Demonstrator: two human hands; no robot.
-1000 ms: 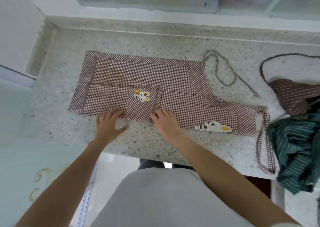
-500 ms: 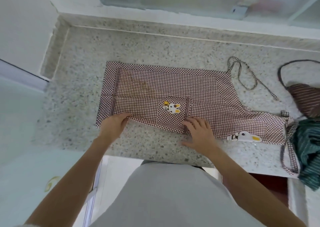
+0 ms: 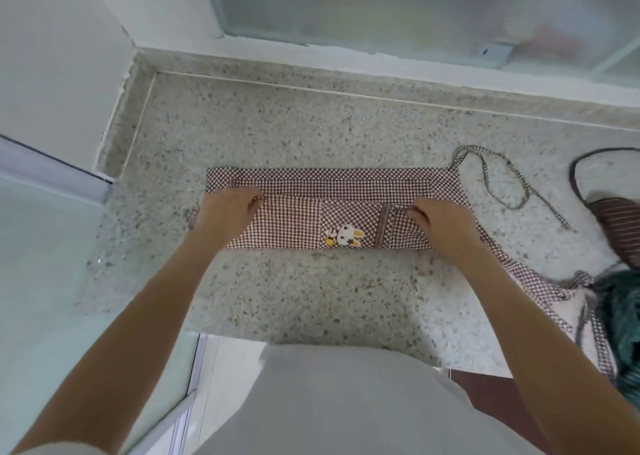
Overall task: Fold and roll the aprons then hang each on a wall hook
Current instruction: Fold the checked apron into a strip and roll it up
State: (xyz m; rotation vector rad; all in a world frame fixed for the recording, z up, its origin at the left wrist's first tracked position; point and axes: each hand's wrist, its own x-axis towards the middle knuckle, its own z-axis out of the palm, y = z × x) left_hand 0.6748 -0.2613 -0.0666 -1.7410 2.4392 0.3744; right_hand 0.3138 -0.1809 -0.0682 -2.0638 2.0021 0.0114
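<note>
Left arm reaches straight out from the lower left corner, forearm long and nearly extended, wrist level. The left hand point(image 3: 227, 210) lies palm down on the left end of the brown gingham apron point(image 3: 332, 196), fingers point(image 3: 254, 201) curled inward and bunched together, their tips pinching the folded-over edge of the cloth. Just beyond those fingertips a narrow band of the apron lies flat on the speckled stone counter point(image 3: 311, 128).

Between the two hands the folded flap stretches in a straight strip. On it sits the rabbit patch point(image 3: 345, 236), nearer the right hand's fingertips than the left's, close to the flap's near edge.

Now the right hand point(image 3: 441, 224), knuckles up, arm coming in from the lower right on a steeper diagonal. Its fingers point(image 3: 417, 212) are tucked close together and hooked over the same folded edge, gripping it just beside a vertical seam. Beyond and to the right of these fingers the gingham tie strap point(image 3: 498, 180) loops loose on the counter.

Further right of that hand, a brown striped apron point(image 3: 620, 219) lies bunched at the frame edge, and below it a dark green striped apron point(image 3: 623, 312), partly cut off. The gingham apron's bib end point(image 3: 540, 281) trails under the right forearm toward them.
</note>
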